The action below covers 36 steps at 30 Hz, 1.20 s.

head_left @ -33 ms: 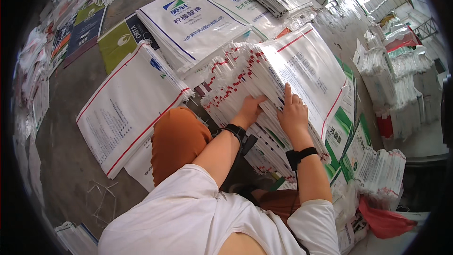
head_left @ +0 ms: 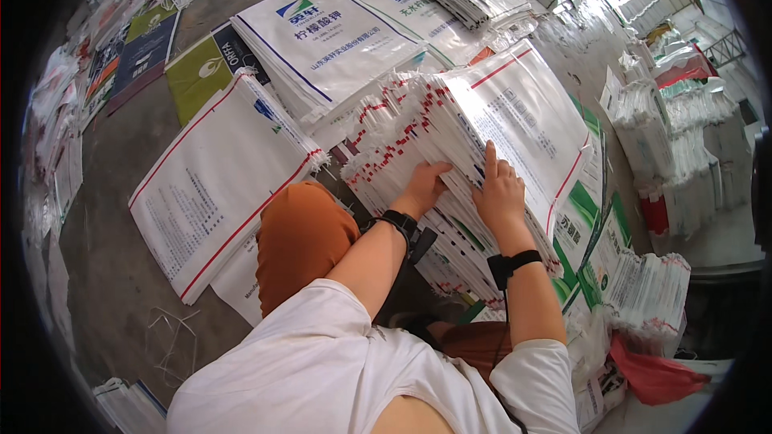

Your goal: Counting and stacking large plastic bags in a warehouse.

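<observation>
Stack of wht sacks on flr, in front of person, red-striped top sack on it. L hand at stack's near L edge, fingers half-curled on sack edges, thumb apart; can't tell if it pinches any. R hand at top sack's near edge: index straight on it, other fingers bent, thumb spread; firm hold unclear. 2nd red-striped pile to L, grn/wht sacks to R.

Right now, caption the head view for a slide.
Left hand and right hand on a thick stack of white sacks, another pile at left.
</observation>
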Tool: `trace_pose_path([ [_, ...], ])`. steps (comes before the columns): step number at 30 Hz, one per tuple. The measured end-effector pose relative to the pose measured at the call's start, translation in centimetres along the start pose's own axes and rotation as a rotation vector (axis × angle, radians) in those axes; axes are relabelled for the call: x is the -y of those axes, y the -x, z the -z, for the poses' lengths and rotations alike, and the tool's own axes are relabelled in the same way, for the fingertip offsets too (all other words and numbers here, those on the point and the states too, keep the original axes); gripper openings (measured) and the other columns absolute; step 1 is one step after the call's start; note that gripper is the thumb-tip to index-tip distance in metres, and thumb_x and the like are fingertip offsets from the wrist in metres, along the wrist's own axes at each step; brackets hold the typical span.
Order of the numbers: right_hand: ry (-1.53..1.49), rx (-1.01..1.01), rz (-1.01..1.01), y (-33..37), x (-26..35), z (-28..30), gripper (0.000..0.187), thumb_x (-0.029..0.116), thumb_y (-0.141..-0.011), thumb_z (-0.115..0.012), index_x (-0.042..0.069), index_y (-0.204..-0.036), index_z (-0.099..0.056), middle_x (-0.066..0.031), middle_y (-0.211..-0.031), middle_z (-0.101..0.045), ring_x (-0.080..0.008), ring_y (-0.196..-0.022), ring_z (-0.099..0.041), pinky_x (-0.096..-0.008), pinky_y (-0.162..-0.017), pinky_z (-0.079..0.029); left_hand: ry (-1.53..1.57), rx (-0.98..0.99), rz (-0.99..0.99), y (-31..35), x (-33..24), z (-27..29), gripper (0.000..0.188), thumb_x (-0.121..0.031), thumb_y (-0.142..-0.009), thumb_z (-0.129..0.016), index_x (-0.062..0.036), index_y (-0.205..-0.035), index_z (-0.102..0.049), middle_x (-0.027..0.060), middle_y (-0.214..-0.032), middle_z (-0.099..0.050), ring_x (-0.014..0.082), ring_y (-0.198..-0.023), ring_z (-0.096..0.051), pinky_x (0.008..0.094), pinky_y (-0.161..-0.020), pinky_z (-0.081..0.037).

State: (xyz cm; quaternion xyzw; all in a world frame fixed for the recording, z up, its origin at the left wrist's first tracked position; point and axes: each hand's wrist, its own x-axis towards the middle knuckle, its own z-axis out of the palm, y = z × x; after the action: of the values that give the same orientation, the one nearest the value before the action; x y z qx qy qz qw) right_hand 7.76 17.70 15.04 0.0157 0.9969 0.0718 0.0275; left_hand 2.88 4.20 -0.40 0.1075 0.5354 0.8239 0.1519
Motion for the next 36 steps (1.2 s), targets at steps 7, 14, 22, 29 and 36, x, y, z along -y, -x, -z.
trace_pose_path([
  [7, -0.046, 0.062, -0.011, -0.1, 0.2, 0.8, 0.108, 0.042, -0.087, -0.076, 0.010, -0.165, -0.009, -0.0224, -0.145, -0.050, -0.0366, -0.136, -0.049, -0.0493, -0.106, -0.042, 0.802, -0.063, 0.285, -0.6, 0.6, 0.4, 0.031, 0.009, -0.091, -0.055, 0.0025, -0.120, -0.066, 0.0179, -0.124, -0.066, 0.0263, -0.111, -0.067, 0.0365, -0.093, -0.057],
  [14, -0.061, -0.046, 0.029, -0.9, 0.2, 1.9, 0.116, 0.049, -0.080, -0.081, 0.005, -0.164, -0.013, -0.0203, -0.145, -0.051, -0.0333, -0.128, -0.055, -0.0467, -0.103, -0.043, 0.527, -0.057, 0.229, 0.4, -4.1, -0.8, 0.032, -0.009, -0.095, -0.062, -0.0019, -0.127, -0.065, 0.0105, -0.128, -0.066, 0.0209, -0.112, -0.066, 0.0322, -0.091, -0.056],
  [22, 0.016, -0.045, 0.014, -1.7, 2.1, 0.9, 0.109, 0.025, -0.074, -0.083, 0.003, -0.161, -0.021, -0.0180, -0.115, -0.062, -0.0344, -0.104, -0.064, -0.0451, -0.084, -0.054, 0.406, -0.198, 0.300, -0.3, -3.9, -1.5, 0.037, -0.023, -0.096, -0.065, -0.0036, -0.127, -0.066, 0.0087, -0.122, -0.068, 0.0155, -0.103, -0.068, 0.0300, -0.078, -0.055],
  [29, 0.020, -0.058, 0.068, 1.2, 0.1, -1.8, 0.108, 0.015, -0.073, -0.080, 0.001, -0.160, -0.018, -0.0193, -0.106, -0.062, -0.0360, -0.096, -0.065, -0.0443, -0.083, -0.056, 0.194, -0.252, 0.274, 0.1, -3.5, -1.7, 0.031, -0.016, -0.098, -0.058, -0.0060, -0.126, -0.068, 0.0137, -0.121, -0.065, 0.0211, -0.101, -0.068, 0.0312, -0.074, -0.058],
  [36, 0.085, -0.097, 0.056, 0.1, 2.1, -1.6, 0.093, 0.013, -0.080, -0.070, 0.002, -0.160, -0.023, -0.0139, -0.100, -0.061, -0.0315, -0.090, -0.063, -0.0445, -0.079, -0.054, 0.096, -0.227, 0.131, 0.8, -2.2, -0.9, 0.035, -0.021, -0.095, -0.062, 0.0011, -0.123, -0.065, 0.0143, -0.117, -0.068, 0.0237, -0.106, -0.068, 0.0374, -0.082, -0.059],
])
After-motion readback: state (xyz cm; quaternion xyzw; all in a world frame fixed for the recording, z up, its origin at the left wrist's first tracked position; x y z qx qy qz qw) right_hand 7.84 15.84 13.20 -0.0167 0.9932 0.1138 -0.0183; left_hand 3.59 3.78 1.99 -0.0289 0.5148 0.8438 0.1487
